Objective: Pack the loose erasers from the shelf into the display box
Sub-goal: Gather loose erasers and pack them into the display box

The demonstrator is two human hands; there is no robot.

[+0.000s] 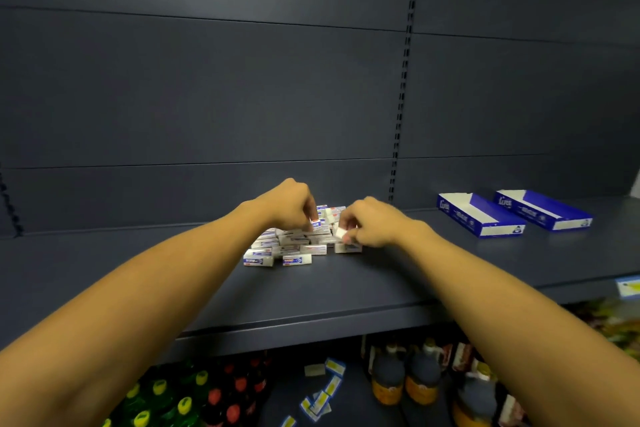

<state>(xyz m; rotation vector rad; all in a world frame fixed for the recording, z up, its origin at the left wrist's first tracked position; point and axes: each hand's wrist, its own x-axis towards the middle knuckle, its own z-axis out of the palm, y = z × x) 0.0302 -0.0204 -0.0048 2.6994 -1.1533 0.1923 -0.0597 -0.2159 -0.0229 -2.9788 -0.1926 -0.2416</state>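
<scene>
Dark grey metal is forming the shelf [346, 291] and the slotted back panel [207, 87] behind it, and both are filling most of the head view. Two bare forearms are reaching in from the lower corners toward the shelf's middle. Two blue-and-white display boxes are lying open and side by side at the far right of the shelf, the nearer display box [479, 215] sitting just left of the second display box [543, 209], both well apart from the hands. Bottles [405, 378] with dark contents are standing on the level below, beside green and red bottles at the lower left. A heap of loose erasers [294, 244] in white sleeves with blue and red print is lying at the shelf's centre. The left hand [289, 203] is arching over the heap, its curled fingertips pinching one eraser [317, 224]. The right hand [372, 224] is resting at the heap's right edge, pinching a small white eraser [341, 233] between thumb and fingers.
</scene>
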